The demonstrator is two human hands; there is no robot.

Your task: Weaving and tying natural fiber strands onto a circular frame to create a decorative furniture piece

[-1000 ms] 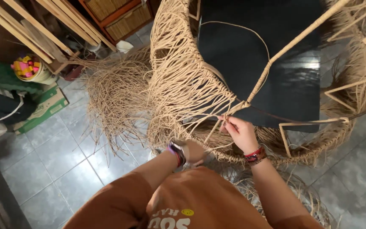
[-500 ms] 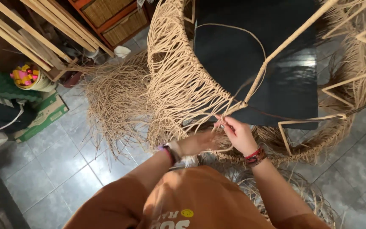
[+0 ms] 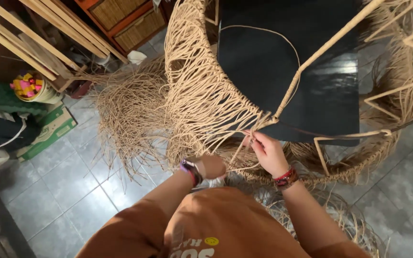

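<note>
At the centre of the frame, the right hand point(image 3: 268, 153) pinches tan cord strands point(image 3: 252, 125) where they meet the wrapped frame rod point(image 3: 311, 62) of the woven chair point(image 3: 201, 91). Lower left of it, the left hand point(image 3: 210, 167) reaches under the hanging strands; its grip cannot be told. Loose cord point(image 3: 125, 110) piles on the tiled floor point(image 3: 48, 191) at left.

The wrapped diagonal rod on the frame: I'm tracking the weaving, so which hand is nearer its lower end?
Right. The right hand pinches strands just below the wrapped diagonal rod at its lower end; the left hand sits lower and further left, among the hanging cords.
</note>
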